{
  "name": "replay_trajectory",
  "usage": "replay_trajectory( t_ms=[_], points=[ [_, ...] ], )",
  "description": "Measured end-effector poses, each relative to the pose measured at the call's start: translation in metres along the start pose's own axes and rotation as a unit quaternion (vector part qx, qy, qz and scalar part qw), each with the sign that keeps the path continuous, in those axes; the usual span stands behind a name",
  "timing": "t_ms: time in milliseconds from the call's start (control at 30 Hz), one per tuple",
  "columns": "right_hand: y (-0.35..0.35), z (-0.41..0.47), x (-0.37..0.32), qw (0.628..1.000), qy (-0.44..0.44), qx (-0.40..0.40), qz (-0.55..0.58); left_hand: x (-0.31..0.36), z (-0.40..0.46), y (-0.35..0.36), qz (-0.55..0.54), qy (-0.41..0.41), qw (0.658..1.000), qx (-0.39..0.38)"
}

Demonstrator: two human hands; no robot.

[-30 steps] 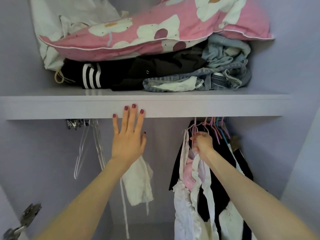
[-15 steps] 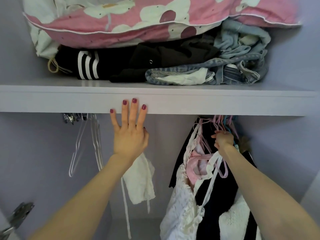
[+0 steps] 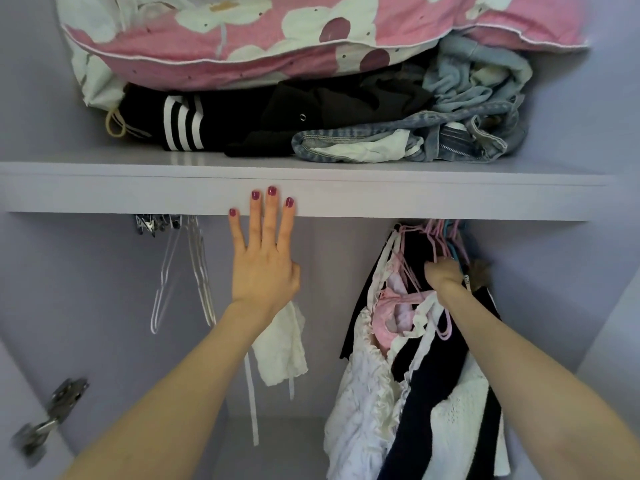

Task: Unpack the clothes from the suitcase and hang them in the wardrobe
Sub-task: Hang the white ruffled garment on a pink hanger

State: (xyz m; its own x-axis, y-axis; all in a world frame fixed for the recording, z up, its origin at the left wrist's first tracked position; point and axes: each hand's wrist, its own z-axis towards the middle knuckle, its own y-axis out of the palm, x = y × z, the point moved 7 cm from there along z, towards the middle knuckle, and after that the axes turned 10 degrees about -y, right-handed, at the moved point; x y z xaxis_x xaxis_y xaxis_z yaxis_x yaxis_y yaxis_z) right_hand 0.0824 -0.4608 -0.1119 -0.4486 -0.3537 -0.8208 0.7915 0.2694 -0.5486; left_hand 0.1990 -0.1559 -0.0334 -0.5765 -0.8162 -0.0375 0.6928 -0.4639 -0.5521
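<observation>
The left hand (image 3: 265,268) is open, fingers straight and spread, its fingertips lying against the front edge of the shelf (image 3: 415,199). The right hand (image 3: 443,275) is curled around the pink hangers (image 3: 434,242) at the right of the wardrobe, under the shelf. From those hangers droop the clothes (image 3: 408,386): white lace tops, a pink piece and dark garments, bunched together just below the hand. A white top (image 3: 282,344) with long ties hangs behind the left wrist. Further left, clear hangers (image 3: 199,271) hang bare. On the shelf lie a pink floral pillow (image 3: 277,32), black clothes with white stripes (image 3: 207,123) and folded jeans (image 3: 433,140). A metal hinge (image 3: 52,417) shows at the near left.
</observation>
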Motion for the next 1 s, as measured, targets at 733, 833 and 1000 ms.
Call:
replay_trajectory(
  t_ms=[733, 833, 1000],
  points=[
    [-0.058, -0.326, 0.122, 0.918, -0.180, -0.269, -0.228, 0.100, -0.265, -0.073, -0.264, 0.058, 0.842, -0.466],
    [-0.074, -0.375, 0.168, 0.927, -0.118, -0.277, -0.223, 0.118, -0.312, -0.095, -0.287, 0.072, 0.813, -0.501],
    [-0.117, -0.459, 0.247, 0.933, -0.015, -0.276, -0.232, 0.164, -0.397, -0.128, -0.310, 0.131, 0.753, -0.566]
  ],
)
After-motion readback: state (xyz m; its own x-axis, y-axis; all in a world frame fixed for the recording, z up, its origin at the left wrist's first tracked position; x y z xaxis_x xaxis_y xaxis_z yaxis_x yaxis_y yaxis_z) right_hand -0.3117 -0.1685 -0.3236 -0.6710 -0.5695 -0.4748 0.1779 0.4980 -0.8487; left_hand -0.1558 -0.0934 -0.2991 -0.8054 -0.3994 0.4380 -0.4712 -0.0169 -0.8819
